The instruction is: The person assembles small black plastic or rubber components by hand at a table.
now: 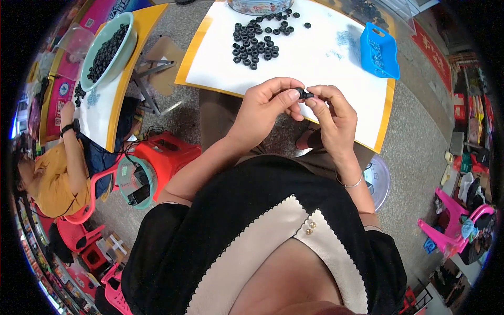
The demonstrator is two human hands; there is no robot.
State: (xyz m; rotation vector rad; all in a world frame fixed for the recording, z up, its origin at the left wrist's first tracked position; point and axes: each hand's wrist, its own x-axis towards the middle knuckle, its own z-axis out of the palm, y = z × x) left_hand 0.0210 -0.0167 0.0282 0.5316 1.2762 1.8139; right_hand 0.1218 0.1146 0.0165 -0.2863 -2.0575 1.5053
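My left hand (268,107) pinches a small black round piece (300,92) between thumb and fingers, just over the near edge of the white-topped table. Meeting it from the other side, my right hand (336,113) grips a small dark peg-like part (308,96). The two parts touch or are joined; the fingers hide how. Beyond my hands several black rings (254,44) with open centres lie in a loose patch. A blue plastic basket (388,55) at the table's right holds small clear or pale blue bits.
A round tin (260,6) stands at the far edge of the yellow-rimmed table (315,58). On the left, a co-worker in a yellow top (65,178) sits by another table with a pale green bowl (131,44) of black pieces. A red stool (168,157) stands beside me.
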